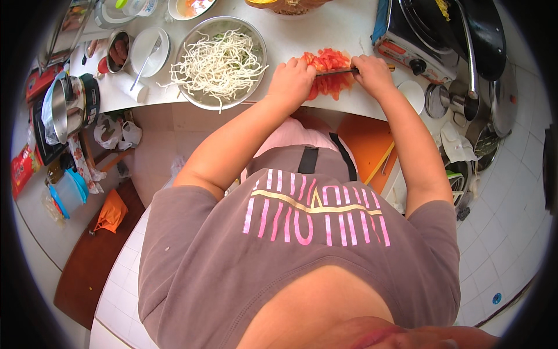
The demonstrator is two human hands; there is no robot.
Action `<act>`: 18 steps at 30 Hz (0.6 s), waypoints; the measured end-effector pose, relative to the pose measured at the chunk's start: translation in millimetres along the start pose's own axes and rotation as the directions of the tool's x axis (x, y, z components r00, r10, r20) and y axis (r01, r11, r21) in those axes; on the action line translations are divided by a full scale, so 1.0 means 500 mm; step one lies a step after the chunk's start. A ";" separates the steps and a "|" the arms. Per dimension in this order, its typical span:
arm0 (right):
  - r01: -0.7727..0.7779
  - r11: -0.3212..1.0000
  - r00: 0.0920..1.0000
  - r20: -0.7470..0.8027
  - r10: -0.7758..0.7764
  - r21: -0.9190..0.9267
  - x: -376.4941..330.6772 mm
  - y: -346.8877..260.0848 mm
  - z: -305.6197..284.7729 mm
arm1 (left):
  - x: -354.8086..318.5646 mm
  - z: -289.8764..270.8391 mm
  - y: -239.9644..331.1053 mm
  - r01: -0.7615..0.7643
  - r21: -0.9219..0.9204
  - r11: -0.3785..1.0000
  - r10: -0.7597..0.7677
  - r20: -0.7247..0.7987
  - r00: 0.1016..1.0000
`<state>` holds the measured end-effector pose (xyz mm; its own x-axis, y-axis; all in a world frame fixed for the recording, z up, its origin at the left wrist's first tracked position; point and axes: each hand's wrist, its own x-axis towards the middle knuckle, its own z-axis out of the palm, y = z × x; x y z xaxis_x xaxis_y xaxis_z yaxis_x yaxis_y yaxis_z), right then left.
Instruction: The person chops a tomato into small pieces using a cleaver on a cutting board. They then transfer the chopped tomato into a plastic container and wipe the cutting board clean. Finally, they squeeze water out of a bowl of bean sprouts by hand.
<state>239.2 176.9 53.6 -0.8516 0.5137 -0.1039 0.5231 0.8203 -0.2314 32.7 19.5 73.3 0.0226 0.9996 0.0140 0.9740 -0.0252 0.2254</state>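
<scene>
The knife (337,72) crosses the chopped tomato (327,59) near the front edge of the tabletop (349,26), its long axis roughly parallel. The right hand's (372,74) fingers grip its handle end; the left hand's (292,78) curl at the other, pinching or pressing indeterminable.

Bare lane on the white tabletop (283,39), between the round silver metal bowl (244,96) and the pile of chopped red pieces (328,58); near end plugged by the left hand (292,80). Thin white strands (218,61) overhang bowl rim, narrowing it. Second gap: far of the right hand (373,71), between pile and boxy portable stove (433,71). Dark long-bladed knife (337,72) bars pile crosswise. Far middle: round brown vessel (290,7) blocks. Small round white bowl (411,96) crowds right wrist.
</scene>
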 end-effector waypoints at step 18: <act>-0.056 0.994 0.998 -0.005 0.056 -0.096 0.032 -0.010 0.003 | 0.012 0.018 -0.010 0.071 -0.011 0.997 -0.071 -0.012 0.997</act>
<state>223.0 180.5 51.9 -0.8207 0.5603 -0.1118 0.5711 0.8103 -0.1313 29.9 25.8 63.7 -0.0491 0.9987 0.0101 0.9707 0.0454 0.2362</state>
